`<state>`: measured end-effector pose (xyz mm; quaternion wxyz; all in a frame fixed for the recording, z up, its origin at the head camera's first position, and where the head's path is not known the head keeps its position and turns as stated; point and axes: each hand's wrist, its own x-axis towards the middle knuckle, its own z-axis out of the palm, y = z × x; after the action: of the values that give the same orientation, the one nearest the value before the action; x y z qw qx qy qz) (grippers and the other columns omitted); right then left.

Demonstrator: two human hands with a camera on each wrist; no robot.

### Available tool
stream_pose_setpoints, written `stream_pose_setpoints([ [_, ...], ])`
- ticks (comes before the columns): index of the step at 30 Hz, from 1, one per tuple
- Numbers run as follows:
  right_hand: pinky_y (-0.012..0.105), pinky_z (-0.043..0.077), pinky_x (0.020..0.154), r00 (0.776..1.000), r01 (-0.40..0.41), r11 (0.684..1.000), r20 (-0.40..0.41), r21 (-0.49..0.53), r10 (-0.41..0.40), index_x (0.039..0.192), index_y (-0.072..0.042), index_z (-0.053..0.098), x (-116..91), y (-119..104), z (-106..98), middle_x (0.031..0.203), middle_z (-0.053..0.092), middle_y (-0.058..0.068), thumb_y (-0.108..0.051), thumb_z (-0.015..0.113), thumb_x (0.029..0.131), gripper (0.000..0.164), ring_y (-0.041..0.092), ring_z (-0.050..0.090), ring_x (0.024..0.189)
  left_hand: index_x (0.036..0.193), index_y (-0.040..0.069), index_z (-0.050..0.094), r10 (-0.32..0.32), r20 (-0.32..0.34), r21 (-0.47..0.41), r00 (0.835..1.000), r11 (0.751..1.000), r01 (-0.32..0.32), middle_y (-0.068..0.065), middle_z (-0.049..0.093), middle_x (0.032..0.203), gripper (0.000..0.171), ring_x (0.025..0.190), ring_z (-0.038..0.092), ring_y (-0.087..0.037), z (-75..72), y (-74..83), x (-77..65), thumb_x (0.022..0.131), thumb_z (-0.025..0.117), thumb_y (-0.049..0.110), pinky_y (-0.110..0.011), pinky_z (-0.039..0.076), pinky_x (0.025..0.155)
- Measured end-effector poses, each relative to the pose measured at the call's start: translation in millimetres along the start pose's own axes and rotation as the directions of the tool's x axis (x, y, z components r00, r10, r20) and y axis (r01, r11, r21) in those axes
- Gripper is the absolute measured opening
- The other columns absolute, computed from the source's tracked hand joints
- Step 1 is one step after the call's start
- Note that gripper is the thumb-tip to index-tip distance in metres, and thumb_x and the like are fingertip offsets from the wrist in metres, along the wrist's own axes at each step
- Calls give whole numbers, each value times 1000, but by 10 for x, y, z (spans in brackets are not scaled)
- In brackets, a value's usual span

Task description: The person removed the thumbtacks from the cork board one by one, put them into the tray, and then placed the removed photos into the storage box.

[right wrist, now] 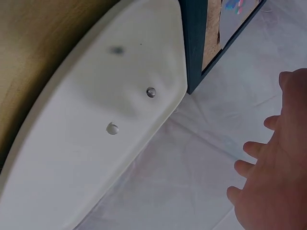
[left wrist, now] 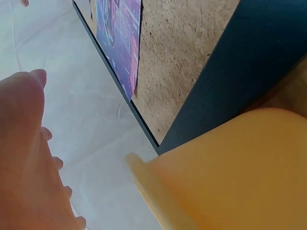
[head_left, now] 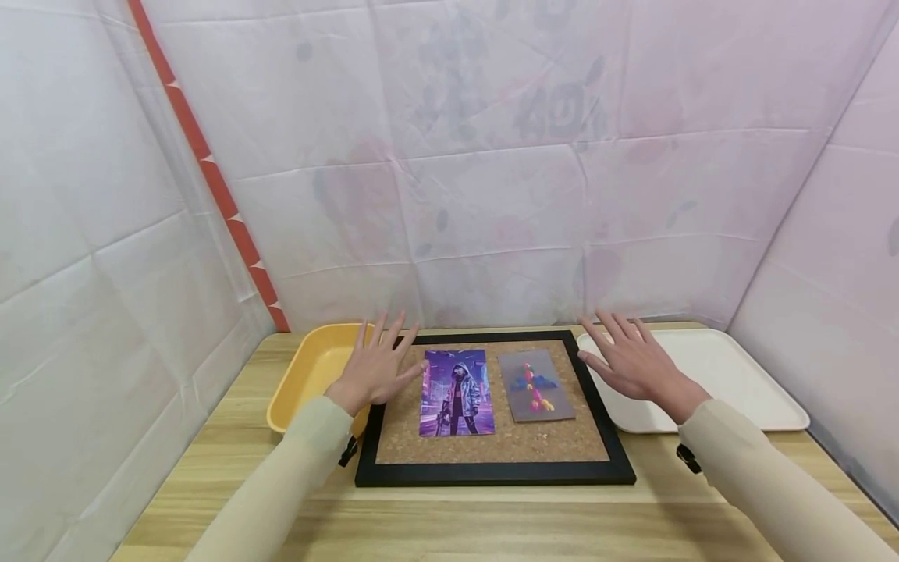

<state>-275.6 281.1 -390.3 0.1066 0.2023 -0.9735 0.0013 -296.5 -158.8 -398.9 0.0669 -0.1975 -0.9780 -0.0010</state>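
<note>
A black-framed cork board (head_left: 492, 451) lies on the table. Two pictures lie on its cork: a purple picture of a hooded figure (head_left: 456, 394) and a grey picture with a colourful motif (head_left: 537, 386). My left hand (head_left: 375, 367), fingers spread and straight, hovers over the yellow tray (head_left: 302, 378) and the board's left edge. My right hand (head_left: 628, 359), also spread, is above the white tray (head_left: 723, 375) near the board's right edge. Both hands hold nothing. In the right wrist view, small round pieces, one silvery (right wrist: 151, 92) and one pale (right wrist: 112, 128), lie in the white tray.
Pale cloth walls (head_left: 492, 195) enclose the wooden table (head_left: 449, 523) at the back and both sides. A red strip (head_left: 211, 168) runs down the back left corner. The yellow tray stands left of the board, the white one right.
</note>
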Motion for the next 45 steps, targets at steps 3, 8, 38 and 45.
stream_pose_setpoints([
  [3, 69, 19, 117, 1000, -4, 1000, 9, 5, 4, 160, -4, 32, -41, 11, 9, 161, 29, 31, -44, 46, 109, 67, 53, 28, 146, 166, 22, 19, 9, 5, -10, 1000, 1000, -9, -12, 8, 172, 77, 157, -2, -40, 17, 15, -17, 104, 41, 62, -65, -3, 122],
  [8, 68, 20, 117, 1000, 5, 1000, 6, 26, -5, 158, -1, 34, -80, 31, 30, 159, 31, 32, -42, 48, 108, 66, 53, 31, 145, 166, 22, 18, 10, 28, 0, 1000, 1000, -10, -12, 8, 172, 79, 157, -1, -40, -14, 75, -58, 103, 37, 66, -64, -3, 122],
  [38, 66, 47, 97, 1000, -16, 986, 0, 164, 17, 144, 17, 41, -173, 99, 259, 147, 41, 39, -19, 73, 95, 69, 55, 50, 126, 163, 11, 26, 14, 35, -69, 999, 998, -11, -16, 14, 170, 83, 154, 16, -46, 98, 253, -205, 101, 56, 56, -61, 16, 123],
  [45, 64, 50, 94, 998, -67, 975, 34, 214, 61, 138, 17, 47, -156, 119, 313, 139, 46, 38, -12, 74, 93, 61, 53, 52, 123, 164, 8, 23, 21, 71, -132, 997, 991, -12, -19, 14, 170, 84, 154, 15, -45, 181, 282, -217, 101, 56, 54, -58, 16, 124],
])
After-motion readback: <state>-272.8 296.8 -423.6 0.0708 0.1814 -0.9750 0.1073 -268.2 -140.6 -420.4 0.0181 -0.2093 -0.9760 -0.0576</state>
